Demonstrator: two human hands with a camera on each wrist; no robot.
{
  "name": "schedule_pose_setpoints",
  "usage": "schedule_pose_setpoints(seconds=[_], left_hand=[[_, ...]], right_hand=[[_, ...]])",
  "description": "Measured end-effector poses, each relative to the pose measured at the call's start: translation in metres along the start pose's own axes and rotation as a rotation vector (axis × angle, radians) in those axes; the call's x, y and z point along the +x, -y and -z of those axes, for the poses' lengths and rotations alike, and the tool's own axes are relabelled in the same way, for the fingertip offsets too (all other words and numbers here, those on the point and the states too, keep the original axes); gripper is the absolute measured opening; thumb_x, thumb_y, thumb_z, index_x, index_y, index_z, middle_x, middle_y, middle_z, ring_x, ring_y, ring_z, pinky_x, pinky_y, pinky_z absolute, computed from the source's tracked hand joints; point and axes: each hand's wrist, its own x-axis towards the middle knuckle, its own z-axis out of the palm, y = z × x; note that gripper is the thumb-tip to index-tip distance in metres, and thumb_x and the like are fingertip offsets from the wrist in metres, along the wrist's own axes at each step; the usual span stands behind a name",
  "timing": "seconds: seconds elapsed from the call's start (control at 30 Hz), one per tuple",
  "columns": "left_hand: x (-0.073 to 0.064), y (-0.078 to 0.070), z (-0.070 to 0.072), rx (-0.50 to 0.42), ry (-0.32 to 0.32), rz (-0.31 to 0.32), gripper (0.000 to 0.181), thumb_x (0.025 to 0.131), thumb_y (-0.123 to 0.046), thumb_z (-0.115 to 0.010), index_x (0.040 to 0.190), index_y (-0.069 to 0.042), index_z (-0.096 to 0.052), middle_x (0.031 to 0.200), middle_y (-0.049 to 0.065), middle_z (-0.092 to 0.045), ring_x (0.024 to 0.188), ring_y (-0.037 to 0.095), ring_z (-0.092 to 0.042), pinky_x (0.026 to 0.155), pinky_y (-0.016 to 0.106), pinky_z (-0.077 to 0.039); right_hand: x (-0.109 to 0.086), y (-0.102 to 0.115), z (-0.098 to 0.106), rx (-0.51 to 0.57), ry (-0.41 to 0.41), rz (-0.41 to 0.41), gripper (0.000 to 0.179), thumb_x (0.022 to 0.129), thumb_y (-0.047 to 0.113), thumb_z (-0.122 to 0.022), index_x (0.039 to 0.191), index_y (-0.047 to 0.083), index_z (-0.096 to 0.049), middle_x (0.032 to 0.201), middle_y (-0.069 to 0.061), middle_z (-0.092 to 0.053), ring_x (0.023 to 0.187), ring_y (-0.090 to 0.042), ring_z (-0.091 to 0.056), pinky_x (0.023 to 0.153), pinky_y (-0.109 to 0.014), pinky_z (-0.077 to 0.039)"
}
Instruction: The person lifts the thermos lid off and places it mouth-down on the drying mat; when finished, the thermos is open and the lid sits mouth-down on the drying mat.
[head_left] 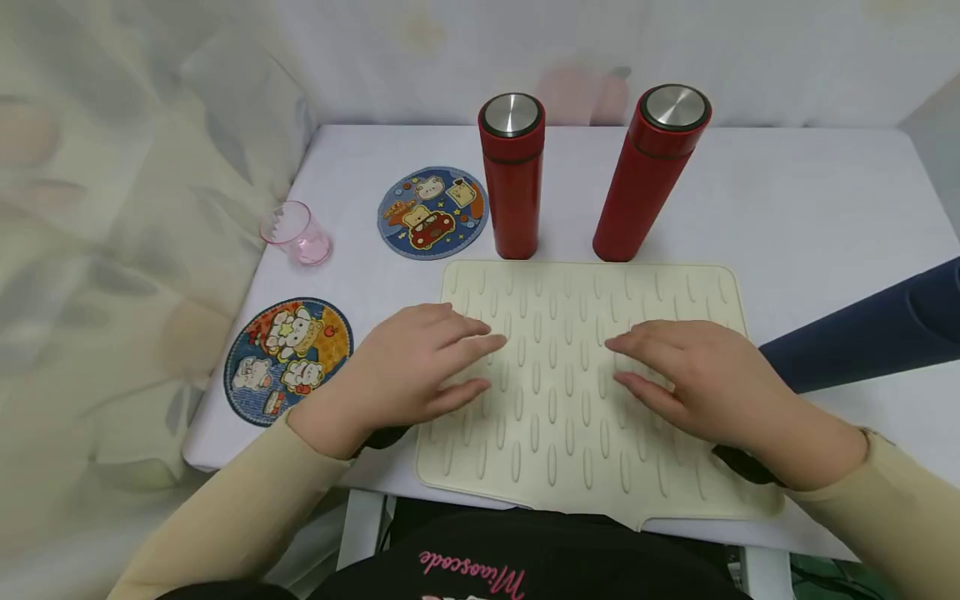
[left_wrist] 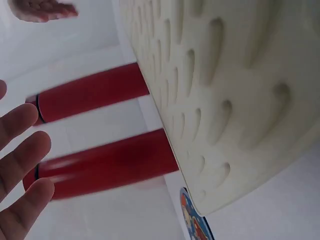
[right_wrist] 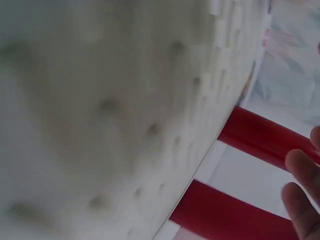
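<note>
Both hands hover over a cream ridged mat on the white table. My left hand is above the mat's left side, fingers extended and holding nothing. Over the right side is my right hand, its fingers loosely straight and its grasp empty. Behind the mat stand two red thermos flasks with steel-topped lids: the left flask and the right flask. In the left wrist view, the fingers overlap the lid ends of the flasks. The right wrist view shows fingertips in front of the red flasks.
Left of the flasks lies a round blue cartoon coaster. Another round cartoon coaster is nearer the left edge, with a small pink glass behind it. A dark blue cylindrical object lies at the right, beyond the right hand.
</note>
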Motion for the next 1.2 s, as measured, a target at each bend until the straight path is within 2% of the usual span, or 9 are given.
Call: schedule_pose_setpoints(seconds=[0.07,0.13,0.3,0.43,0.5,0.7,0.93,1.07,1.2], left_hand=[[0.002,0.008,-0.001,-0.036,-0.041,0.070,0.049,0.098,-0.035,-0.082,0.139,-0.010,-0.075,0.124,0.008,-0.082,0.111,0.026,-0.077,0.100,0.048,-0.063],[0.005,0.015,-0.004,-0.064,-0.067,0.161,0.048,0.099,-0.034,-0.080,0.140,-0.009,-0.075,0.122,0.008,-0.082,0.109,0.026,-0.078,0.095,0.047,-0.064],[0.014,0.030,-0.011,-0.120,-0.081,0.378,0.054,0.104,-0.036,-0.074,0.152,-0.012,-0.067,0.124,0.008,-0.081,0.110,0.027,-0.076,0.092,0.049,-0.063],[0.020,0.037,-0.016,-0.162,-0.127,0.461,0.064,0.105,-0.035,-0.073,0.162,-0.012,-0.056,0.128,0.010,-0.078,0.114,0.028,-0.073,0.094,0.052,-0.061],[0.023,0.041,-0.018,-0.170,-0.175,0.471,0.067,0.104,-0.034,-0.073,0.164,-0.010,-0.053,0.134,0.013,-0.075,0.121,0.031,-0.070,0.103,0.053,-0.059],[0.027,0.051,-0.023,-0.207,-0.317,0.486,0.068,0.103,-0.029,-0.074,0.163,-0.007,-0.050,0.142,0.017,-0.069,0.132,0.034,-0.065,0.113,0.057,-0.051],[0.041,0.057,-0.019,-0.263,-0.393,0.509,0.070,0.103,-0.028,-0.074,0.165,-0.009,-0.046,0.148,0.014,-0.066,0.134,0.030,-0.065,0.112,0.052,-0.054],[0.056,0.065,-0.009,-0.223,-0.478,0.447,0.069,0.103,-0.025,-0.072,0.164,-0.005,-0.046,0.152,0.017,-0.062,0.136,0.032,-0.062,0.113,0.050,-0.053],[0.070,0.072,0.010,-0.182,-0.543,0.366,0.069,0.105,-0.027,-0.070,0.163,-0.002,-0.044,0.158,0.020,-0.057,0.141,0.031,-0.058,0.117,0.047,-0.050]], right_hand=[[0.016,-0.001,-0.003,0.098,0.000,-0.118,0.035,0.103,0.027,-0.079,0.133,0.008,-0.077,0.124,-0.010,-0.081,0.112,-0.031,-0.079,0.091,-0.057,-0.065],[0.035,-0.004,-0.007,0.199,0.034,-0.271,0.048,0.095,0.017,-0.086,0.140,0.009,-0.073,0.134,-0.010,-0.077,0.119,-0.032,-0.075,0.097,-0.057,-0.063],[0.085,-0.020,-0.029,0.523,0.027,-0.595,0.070,0.104,0.022,-0.078,0.166,0.015,-0.048,0.168,-0.007,-0.054,0.145,-0.034,-0.062,0.115,-0.056,-0.054],[0.124,-0.033,-0.047,0.674,-0.030,-0.775,0.092,0.102,0.029,-0.081,0.176,0.030,-0.027,0.178,0.001,-0.039,0.156,-0.029,-0.052,0.123,-0.051,-0.049],[0.142,-0.038,-0.055,0.727,-0.064,-0.827,0.098,0.100,0.031,-0.084,0.177,0.035,-0.023,0.179,0.003,-0.038,0.158,-0.027,-0.050,0.125,-0.049,-0.047],[0.179,-0.049,-0.070,0.840,-0.188,-0.808,0.101,0.095,0.025,-0.089,0.175,0.034,-0.028,0.173,0.004,-0.047,0.160,-0.022,-0.047,0.131,-0.047,-0.039],[0.193,-0.050,-0.075,0.930,-0.284,-0.752,0.083,0.094,0.018,-0.090,0.164,0.030,-0.048,0.156,0.003,-0.063,0.144,-0.021,-0.061,0.122,-0.047,-0.049],[0.197,-0.044,-0.076,0.931,-0.339,-0.736,0.079,0.093,0.019,-0.092,0.161,0.029,-0.054,0.153,0.002,-0.066,0.137,-0.020,-0.064,0.117,-0.045,-0.053],[0.197,-0.039,-0.067,0.919,-0.424,-0.674,0.075,0.090,0.017,-0.094,0.156,0.026,-0.060,0.147,0.000,-0.070,0.133,-0.018,-0.065,0.114,-0.041,-0.053]])
